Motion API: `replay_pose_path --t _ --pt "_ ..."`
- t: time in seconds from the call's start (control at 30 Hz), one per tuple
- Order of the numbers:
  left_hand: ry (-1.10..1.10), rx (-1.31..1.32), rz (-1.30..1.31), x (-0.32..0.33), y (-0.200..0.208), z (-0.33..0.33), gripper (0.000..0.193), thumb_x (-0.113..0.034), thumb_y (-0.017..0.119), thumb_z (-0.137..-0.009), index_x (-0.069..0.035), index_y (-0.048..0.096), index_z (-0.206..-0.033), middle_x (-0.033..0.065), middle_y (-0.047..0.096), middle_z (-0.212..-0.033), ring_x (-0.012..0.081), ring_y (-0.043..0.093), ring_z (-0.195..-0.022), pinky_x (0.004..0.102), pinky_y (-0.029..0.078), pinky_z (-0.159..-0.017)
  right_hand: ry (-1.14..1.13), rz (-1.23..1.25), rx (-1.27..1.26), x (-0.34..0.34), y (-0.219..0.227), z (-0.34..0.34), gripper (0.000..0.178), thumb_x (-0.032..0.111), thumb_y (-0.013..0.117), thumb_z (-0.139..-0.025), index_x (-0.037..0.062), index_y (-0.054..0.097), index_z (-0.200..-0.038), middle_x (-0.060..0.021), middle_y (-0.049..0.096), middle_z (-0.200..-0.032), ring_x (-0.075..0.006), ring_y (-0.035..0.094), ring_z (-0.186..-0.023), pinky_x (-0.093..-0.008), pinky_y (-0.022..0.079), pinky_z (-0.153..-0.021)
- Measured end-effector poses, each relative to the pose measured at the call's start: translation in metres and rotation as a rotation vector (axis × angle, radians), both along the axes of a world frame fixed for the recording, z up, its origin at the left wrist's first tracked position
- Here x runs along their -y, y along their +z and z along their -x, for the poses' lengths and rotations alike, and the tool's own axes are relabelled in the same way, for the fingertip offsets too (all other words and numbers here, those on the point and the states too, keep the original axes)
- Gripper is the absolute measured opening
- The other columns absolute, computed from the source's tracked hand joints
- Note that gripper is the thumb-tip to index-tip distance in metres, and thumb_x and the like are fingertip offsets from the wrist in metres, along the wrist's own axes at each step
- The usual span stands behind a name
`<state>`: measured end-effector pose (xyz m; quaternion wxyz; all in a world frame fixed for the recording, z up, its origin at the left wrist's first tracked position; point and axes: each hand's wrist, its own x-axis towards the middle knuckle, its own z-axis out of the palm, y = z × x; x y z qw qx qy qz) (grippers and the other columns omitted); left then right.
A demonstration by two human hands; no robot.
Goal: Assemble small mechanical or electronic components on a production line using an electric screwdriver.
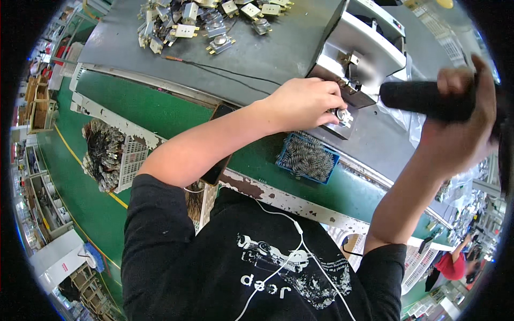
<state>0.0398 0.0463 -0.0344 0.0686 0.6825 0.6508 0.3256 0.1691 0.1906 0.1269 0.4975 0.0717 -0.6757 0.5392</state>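
Note:
My left hand (309,104) is closed around a small metal part (344,116), its fingertips pressing it over a small metal block at the bench edge. The fingers hide much of the part. To the right, my right hand (460,120) is wrapped round a black cylindrical tool (423,99) that looks like an electric screwdriver, held up almost level with its narrow end toward the left. Motion blurs this hand and the tool. Just beyond my left hand stands a silver box-shaped machine (369,40) with an open front.
Small metal-and-white switch-like units (214,24) lie piled on the grey bench (262,53). Thin black leads (225,73) cross it. Coil springs fill a blue tray (333,168) near me. A white crate (131,160) stands by bundled wires at left. Another person (452,266) is at far right.

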Motion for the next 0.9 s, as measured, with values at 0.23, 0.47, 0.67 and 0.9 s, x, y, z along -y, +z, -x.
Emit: replay_pose_path --t 0.23,0.47,0.67,0.9 --pt "0.030 0.017 -0.013 0.005 0.000 0.000 0.026 -0.027 0.072 -0.086 -0.014 0.069 -0.108 0.0024 0.061 -0.103 0.0256 0.064 -0.094 0.0389 0.054 -0.079 -0.117 0.065 -0.148 -0.014 -0.039 0.031 0.043 -0.003 0.070 -0.086 0.0010 0.037 -0.113 -0.0222 0.071 -0.088 -0.0210 0.067 -0.057 -0.0333 0.057 -0.048" --pt "0.033 -0.005 -0.012 0.006 0.000 0.000 0.026 -0.028 0.072 -0.086 -0.013 0.069 -0.108 0.0023 0.061 -0.104 0.0258 0.064 -0.093 0.0390 0.055 -0.078 -0.163 0.089 -0.138 0.003 -0.040 0.043 0.033 -0.003 0.068 -0.088 -0.0011 0.043 -0.110 -0.0211 0.070 -0.088 -0.0199 0.066 -0.060 -0.0326 0.056 -0.053" --pt "0.046 0.023 0.035 0.006 0.002 -0.001 0.030 -0.032 0.072 -0.085 -0.013 0.070 -0.109 0.0035 0.061 -0.103 0.0250 0.063 -0.098 0.0393 0.054 -0.085 -0.192 0.061 -0.164 0.011 -0.045 0.052 0.031 -0.001 0.068 -0.089 -0.0029 0.045 -0.110 -0.0229 0.069 -0.096 -0.0193 0.066 -0.062 -0.0330 0.057 -0.057" --pt "0.053 0.027 0.067 0.007 0.005 -0.002 0.030 -0.033 0.071 -0.086 -0.014 0.070 -0.109 0.0034 0.061 -0.102 0.0248 0.063 -0.099 0.0392 0.053 -0.086 -0.197 0.017 -0.072 0.017 -0.043 0.059 0.040 -0.005 0.066 -0.090 -0.0006 0.039 -0.118 -0.0225 0.070 -0.096 -0.0178 0.066 -0.063 -0.0312 0.055 -0.055"
